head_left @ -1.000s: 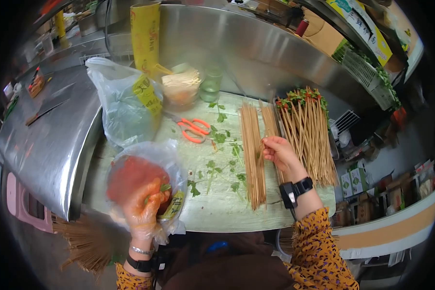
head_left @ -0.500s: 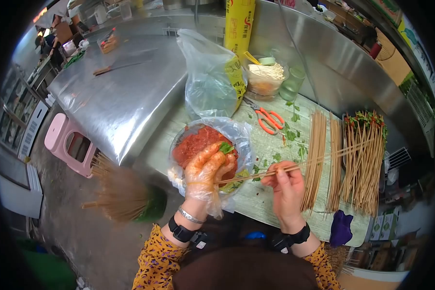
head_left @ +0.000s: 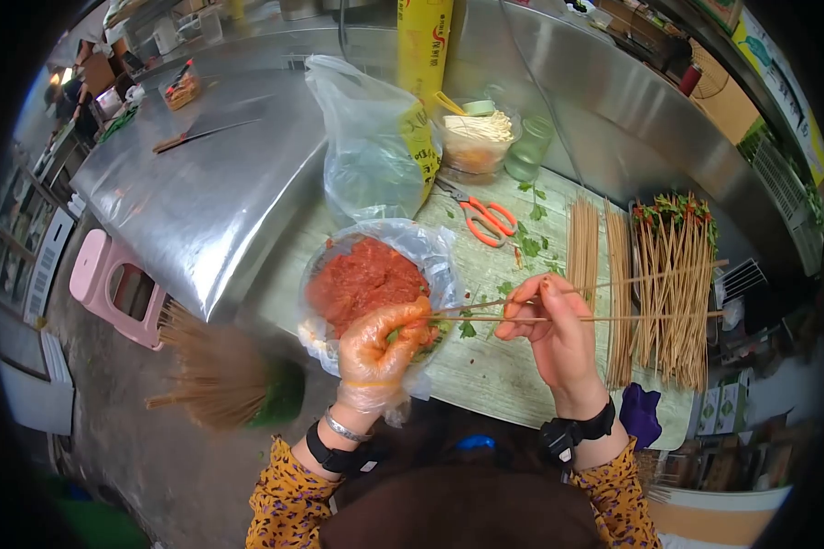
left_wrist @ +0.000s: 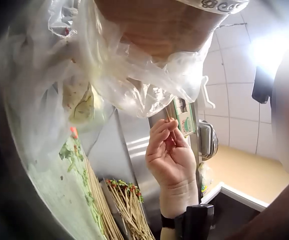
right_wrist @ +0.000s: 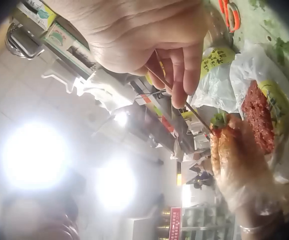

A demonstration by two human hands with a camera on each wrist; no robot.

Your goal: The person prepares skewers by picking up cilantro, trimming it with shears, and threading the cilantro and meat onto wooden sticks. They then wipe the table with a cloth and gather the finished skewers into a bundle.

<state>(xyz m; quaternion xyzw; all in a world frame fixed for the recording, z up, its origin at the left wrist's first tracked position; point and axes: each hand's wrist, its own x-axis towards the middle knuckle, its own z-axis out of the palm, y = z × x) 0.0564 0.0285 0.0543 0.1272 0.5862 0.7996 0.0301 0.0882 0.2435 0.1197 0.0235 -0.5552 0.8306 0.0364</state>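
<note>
Gap over board [head_left: 490, 377] between bowl [head_left: 443, 261] and stick row [head_left: 581, 242], crossed by held skewers [head_left: 645, 317]; bag [head_left: 362, 151] stands behind bowl.

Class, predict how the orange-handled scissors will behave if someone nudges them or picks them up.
The scissors would probably feel stiff, with their straight grey blades and solid-looking handles. Lying flat on the pale green board, they seem likelier to slide or pivot than roll. The handle loops sit slightly apart, so they might swing together when squeezed.

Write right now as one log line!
left hand: gloved, pinching greens | right hand: holding two sticks | meat: by left hand
</note>
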